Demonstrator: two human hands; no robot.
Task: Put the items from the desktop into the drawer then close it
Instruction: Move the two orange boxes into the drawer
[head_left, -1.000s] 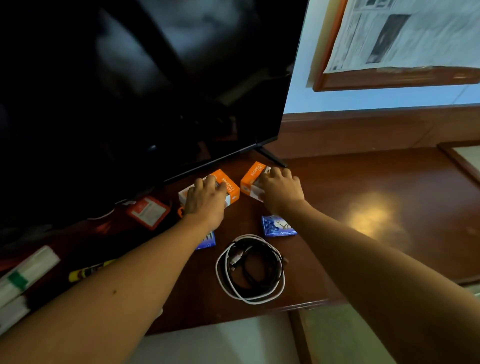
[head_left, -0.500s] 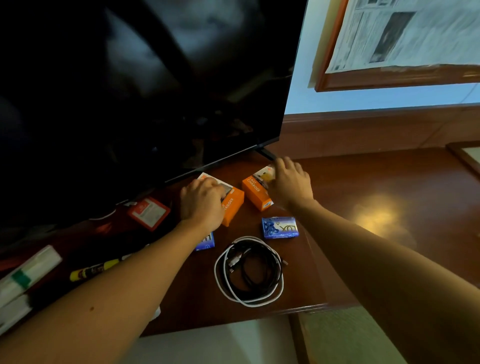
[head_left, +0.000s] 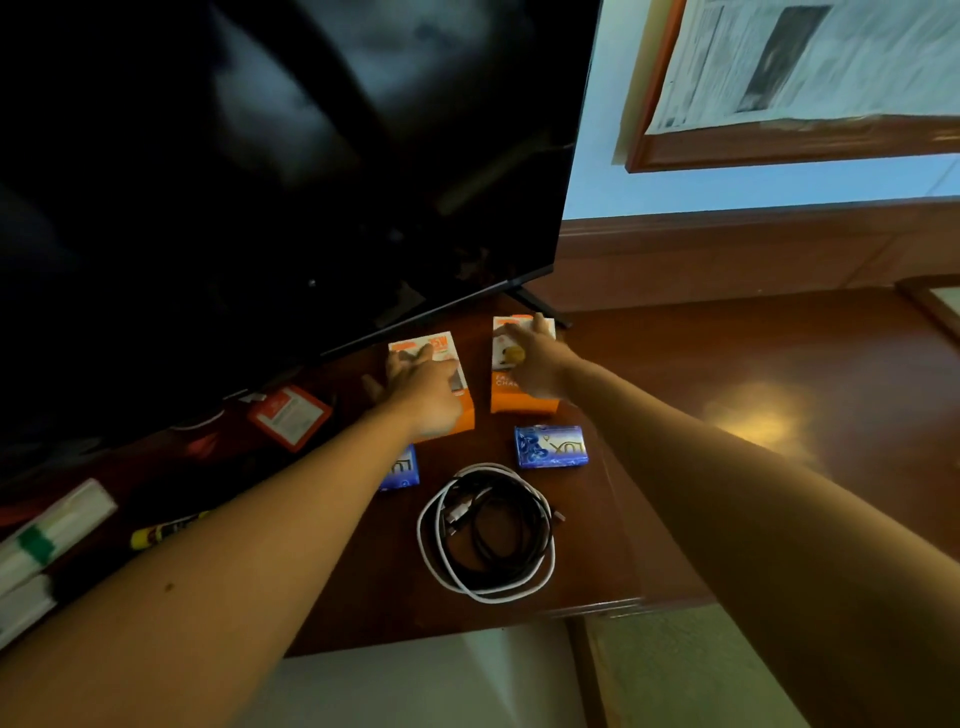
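Observation:
Two orange charger boxes lie flat side by side on the dark wooden desktop (head_left: 727, 364), below the TV's lower edge. My left hand (head_left: 421, 395) rests palm down on the left orange box (head_left: 441, 345), fingers spread and thumb off to its left. My right hand (head_left: 537, 364) lies on the right orange box (head_left: 506, 397), fingers reaching its far edge. Nearer me lies a blue soap bar (head_left: 551, 447). A second blue soap bar (head_left: 405, 470) is partly hidden by my left forearm. A coil of white and black cables (head_left: 485, 535) sits near the front edge. No drawer is in view.
A large dark TV (head_left: 260, 182) overhangs the back left of the desk, its stand foot (head_left: 540, 306) behind the boxes. An orange packet (head_left: 288, 415), a yellow glue stick (head_left: 166, 530) and white packages (head_left: 52, 525) lie at the left. A framed picture (head_left: 779, 78) hangs on the wall.
Both hands turned the two orange boxes from standing on edge to lying flat with their printed faces up. The hands now lie flat on top. Soaps and cables have not moved.

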